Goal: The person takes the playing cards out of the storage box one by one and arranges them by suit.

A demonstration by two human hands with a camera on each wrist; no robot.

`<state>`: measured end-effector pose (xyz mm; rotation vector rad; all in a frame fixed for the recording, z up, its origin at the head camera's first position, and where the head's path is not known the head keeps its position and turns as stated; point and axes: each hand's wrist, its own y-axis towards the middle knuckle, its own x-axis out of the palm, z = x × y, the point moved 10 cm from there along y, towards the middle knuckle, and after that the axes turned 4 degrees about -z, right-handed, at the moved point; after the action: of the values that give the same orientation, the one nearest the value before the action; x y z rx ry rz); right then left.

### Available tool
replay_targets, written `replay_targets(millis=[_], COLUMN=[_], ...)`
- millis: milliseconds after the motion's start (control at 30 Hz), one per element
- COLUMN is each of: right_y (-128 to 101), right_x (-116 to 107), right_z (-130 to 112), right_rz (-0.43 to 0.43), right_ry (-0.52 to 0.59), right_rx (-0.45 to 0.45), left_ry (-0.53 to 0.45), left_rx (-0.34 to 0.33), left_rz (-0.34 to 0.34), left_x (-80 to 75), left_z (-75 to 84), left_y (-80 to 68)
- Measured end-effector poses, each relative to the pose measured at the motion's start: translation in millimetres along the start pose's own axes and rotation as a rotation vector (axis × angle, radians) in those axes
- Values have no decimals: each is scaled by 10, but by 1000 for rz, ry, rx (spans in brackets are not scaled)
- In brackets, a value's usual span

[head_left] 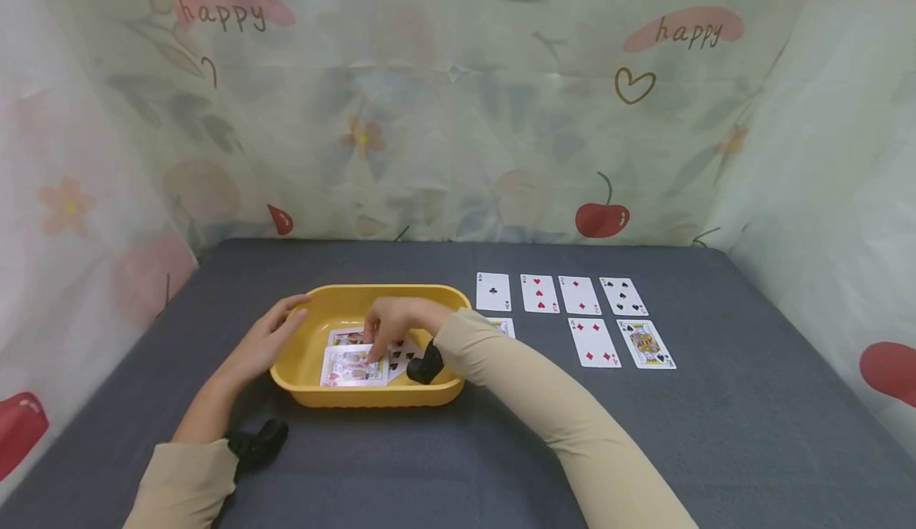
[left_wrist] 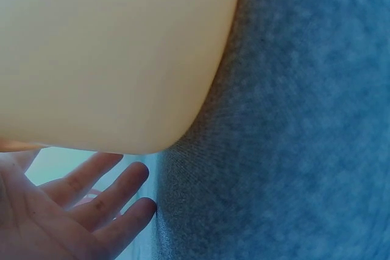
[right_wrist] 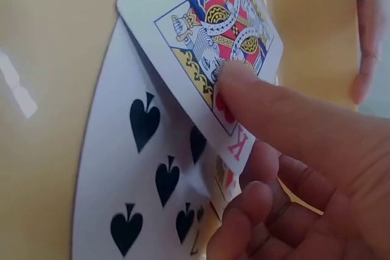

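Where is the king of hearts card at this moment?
In the right wrist view, the king of hearts is inside the yellow tray, pinched by the right hand over a spade card.

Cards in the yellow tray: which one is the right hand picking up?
The king of hearts. The right hand pinches its corner, thumb on its face, lifting it above the spade card, which lies flat in the yellow tray.

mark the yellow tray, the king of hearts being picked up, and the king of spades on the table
yellow tray [head_left: 315,298], head view, on the bare far-left rim.
king of hearts [right_wrist: 201,25], right wrist view, on the printed face, above the thumb.
king of spades [head_left: 646,344], head view, on the card's middle, lower row far right.
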<state>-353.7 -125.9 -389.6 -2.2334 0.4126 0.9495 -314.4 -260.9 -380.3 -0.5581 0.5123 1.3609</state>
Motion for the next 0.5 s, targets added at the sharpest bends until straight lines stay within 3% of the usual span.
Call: replay_targets(millis=[200, 500], right_y=[-105, -329], right_x=[-96, -323], right_z=[-3, 150], right_rz=[2, 85], right_ry=[110, 276], right_rx=[-65, -58], left_ry=[7, 6], left_rx=[2, 4], left_rz=[4, 2], left_x=[-3, 5], left_z=[2, 16], left_y=[-3, -4])
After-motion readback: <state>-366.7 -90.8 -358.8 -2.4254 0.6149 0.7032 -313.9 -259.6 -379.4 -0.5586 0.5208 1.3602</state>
